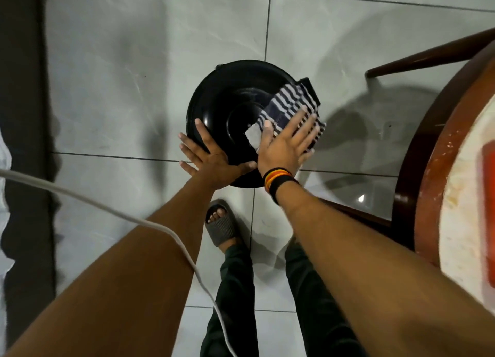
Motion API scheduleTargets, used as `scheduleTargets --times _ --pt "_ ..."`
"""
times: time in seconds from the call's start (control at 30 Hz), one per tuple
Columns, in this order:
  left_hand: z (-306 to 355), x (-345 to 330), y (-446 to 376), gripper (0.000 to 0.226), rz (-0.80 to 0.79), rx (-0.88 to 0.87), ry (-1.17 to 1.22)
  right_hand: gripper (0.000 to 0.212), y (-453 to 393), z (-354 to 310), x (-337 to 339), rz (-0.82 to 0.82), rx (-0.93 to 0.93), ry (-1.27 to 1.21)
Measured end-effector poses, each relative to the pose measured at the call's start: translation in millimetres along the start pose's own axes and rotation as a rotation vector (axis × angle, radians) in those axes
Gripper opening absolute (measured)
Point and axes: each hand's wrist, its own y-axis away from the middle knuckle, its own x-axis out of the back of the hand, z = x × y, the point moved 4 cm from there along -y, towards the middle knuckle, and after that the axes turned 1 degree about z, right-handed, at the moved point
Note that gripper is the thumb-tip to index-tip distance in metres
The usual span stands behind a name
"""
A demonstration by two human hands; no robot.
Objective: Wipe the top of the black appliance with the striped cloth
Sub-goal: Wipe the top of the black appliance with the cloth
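Note:
A round black appliance (227,99) stands on the tiled floor, seen from above, with a raised round part at its middle. A dark cloth with white stripes (288,103) lies over its right side. My right hand (285,142) presses flat on the near part of the cloth, fingers spread, a striped band at the wrist. My left hand (211,158) rests flat on the appliance's near left rim, fingers apart, holding nothing.
A round wooden table (434,169) with a pale top stands close on the right, its dark legs reaching toward the appliance. A white cable (107,209) crosses over my left forearm. My foot in a grey slipper (221,222) is just below the appliance. A dark strip (24,142) runs along the left.

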Motion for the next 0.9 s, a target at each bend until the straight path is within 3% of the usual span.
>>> scheduleTargets --times 0.1,0.17,0.3,0.43,0.47,0.5,0.53,0.57,0.6,0.67,0.73,0.9 --pt "0.2 -15.7 7.4 0.154 0.037 0.155 0.192 0.085 -28.3 -9.6 6.7 -0.128 0.308 0.106" --pt "3.2 -26.9 15.5 0.153 0.056 0.285 0.281 0.088 -40.3 -22.6 9.0 -0.183 0.412 0.179" --pt "10.7 -34.4 20.8 0.146 0.175 0.378 0.371 0.098 -28.3 -40.5 -1.2 -0.135 0.351 0.236" --pt "6.5 -30.8 19.5 0.075 0.455 0.254 0.449 0.111 -10.7 -66.6 -18.5 -0.052 0.296 0.286" --pt "8.5 -19.1 21.7 0.076 0.482 0.345 0.397 0.112 -9.8 -73.4 -21.0 -0.041 0.306 0.309" --pt "9.7 -18.0 20.8 0.076 0.398 0.413 0.337 0.111 -9.6 -78.3 -23.1 -0.031 0.322 0.325" --pt "9.1 -29.1 14.8 0.084 0.32 0.405 0.27 0.108 -11.5 -81.8 -23.7 -0.025 0.334 0.326" --pt "7.1 -35.3 13.1 0.102 0.146 0.351 0.305 0.103 -13.6 -82.6 -23.2 -0.023 0.337 0.309" --pt "6.4 -33.4 17.7 0.116 0.112 0.348 0.376 0.095 -18.2 -80.5 -19.7 -0.019 0.33 0.283" --pt "2.9 -32.7 17.2 0.134 0.197 0.407 0.417 0.079 -26.7 -66.4 -9.7 -0.009 0.277 0.201" --pt "8.9 -33.7 17.5 0.147 0.108 0.394 0.417 0.071 -26.6 -40.3 0.1 -0.02 0.174 0.084" --pt "3.0 -29.3 18.7 0.15 0.043 0.318 0.396 0.067 11.5 14.0 5.6 -0.08 0.141 -0.052"
